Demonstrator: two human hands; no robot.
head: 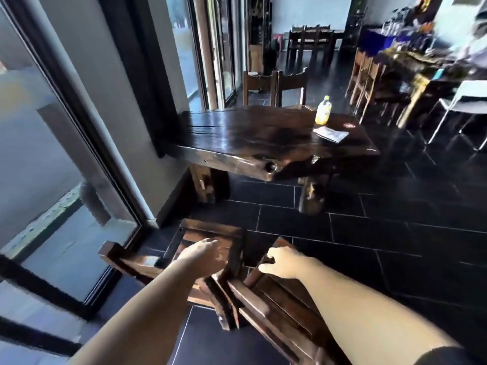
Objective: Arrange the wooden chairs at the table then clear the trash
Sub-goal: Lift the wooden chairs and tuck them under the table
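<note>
early stage. i read right hand [279, 262] curled on right chair [266, 299]; left hand [203, 255] on left chair [230, 242], grip indeterminate. neither chair at table [250, 138]; bottle [323, 113], paper [330, 134] uncleared.

1. This looks like a café or restaurant dining room rather than a home, since the same furniture repeats in several sets.
2. A heavy dark slab table [263, 138] has matching far chairs [292, 83]. The left near chair [210, 243] and the right near chair [276, 306] are of the same dark wood.
3. A back row of chairs [311, 38] stands at another table deep in the room, and lighter wooden chairs [367, 75] line a long table on the right.
4. A counter [395, 30] on the right is crowded with bottles and coloured packets, too blurred to name.
5. A dark tiled floor [395, 233] runs throughout, with tall glass doors [66, 206] along the left.
6. A yellow drink bottle [323, 113] and a folded paper [331, 134] sit on the slab table.
</note>
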